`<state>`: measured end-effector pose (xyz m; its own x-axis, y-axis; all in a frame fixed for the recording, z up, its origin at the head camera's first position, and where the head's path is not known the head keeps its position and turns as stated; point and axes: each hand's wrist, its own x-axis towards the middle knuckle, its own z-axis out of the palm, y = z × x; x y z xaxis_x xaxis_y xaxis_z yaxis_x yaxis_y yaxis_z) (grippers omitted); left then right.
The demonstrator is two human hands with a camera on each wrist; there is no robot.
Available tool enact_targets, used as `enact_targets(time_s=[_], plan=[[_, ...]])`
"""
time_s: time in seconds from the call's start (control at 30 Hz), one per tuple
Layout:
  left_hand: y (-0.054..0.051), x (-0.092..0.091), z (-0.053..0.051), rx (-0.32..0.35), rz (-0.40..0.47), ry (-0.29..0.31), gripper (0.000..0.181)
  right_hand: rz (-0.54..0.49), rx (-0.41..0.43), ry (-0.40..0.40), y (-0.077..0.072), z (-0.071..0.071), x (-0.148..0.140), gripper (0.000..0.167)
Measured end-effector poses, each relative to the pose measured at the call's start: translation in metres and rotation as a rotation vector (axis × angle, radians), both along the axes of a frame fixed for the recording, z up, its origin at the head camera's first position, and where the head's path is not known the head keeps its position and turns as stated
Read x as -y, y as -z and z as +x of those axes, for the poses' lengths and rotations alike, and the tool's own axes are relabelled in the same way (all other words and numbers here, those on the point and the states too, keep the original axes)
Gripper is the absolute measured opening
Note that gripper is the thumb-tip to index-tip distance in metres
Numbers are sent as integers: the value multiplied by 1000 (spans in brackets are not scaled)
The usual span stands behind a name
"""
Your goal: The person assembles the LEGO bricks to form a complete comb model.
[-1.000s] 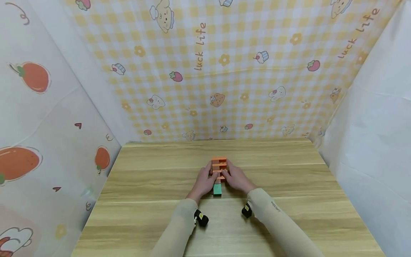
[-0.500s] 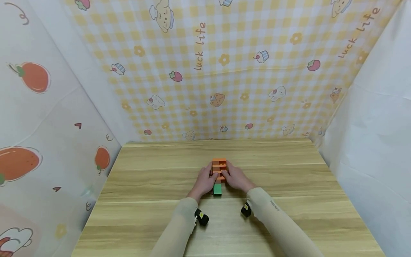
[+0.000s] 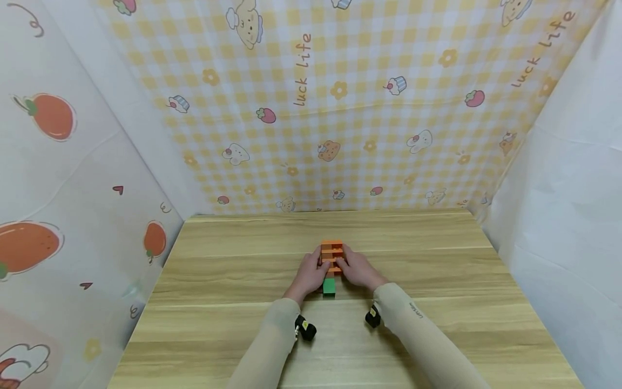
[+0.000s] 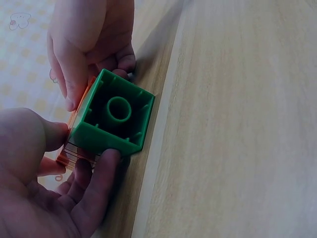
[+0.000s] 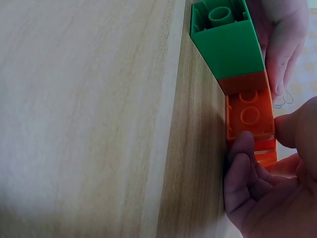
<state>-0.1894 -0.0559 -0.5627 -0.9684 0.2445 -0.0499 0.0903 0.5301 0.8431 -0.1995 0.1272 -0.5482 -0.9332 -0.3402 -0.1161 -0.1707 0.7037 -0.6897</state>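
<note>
An assembly of toy building bricks lies on the table between my two hands. Its far part is a row of orange bricks [image 3: 332, 251] with gaps between them. At the near end sits a green brick [image 4: 116, 111], whose hollow underside with a round tube faces the left wrist camera. My left hand [image 3: 311, 273] grips the left side, thumb on the orange part and a fingertip against the green brick. From the right, my right hand [image 3: 359, 268] pinches the orange bricks, its thumb and fingers bent round them. The fingers partly cover the bricks.
Beneath is a wood-grain table [image 3: 233, 270]. A yellow-checked cloth [image 3: 340, 135] hangs behind its far edge, with a patterned sheet [image 3: 87, 178] at the left and a white sheet [image 3: 559, 189] at the right. Black wrist cameras [image 3: 306, 328] sit under the cuffs.
The far end of the orange bricks has shifted very slightly toward me. Both hands keep their hold and have barely moved.
</note>
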Motion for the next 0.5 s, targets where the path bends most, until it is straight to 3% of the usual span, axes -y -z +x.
enact_targets(time_s=[0.33, 0.5], plan=[[-1, 1, 1, 29, 22, -38, 61, -18, -15, -27, 1, -2, -4, 55], [-2, 6, 6, 112, 99, -89, 68, -13, 14, -29, -1, 3, -9, 63]])
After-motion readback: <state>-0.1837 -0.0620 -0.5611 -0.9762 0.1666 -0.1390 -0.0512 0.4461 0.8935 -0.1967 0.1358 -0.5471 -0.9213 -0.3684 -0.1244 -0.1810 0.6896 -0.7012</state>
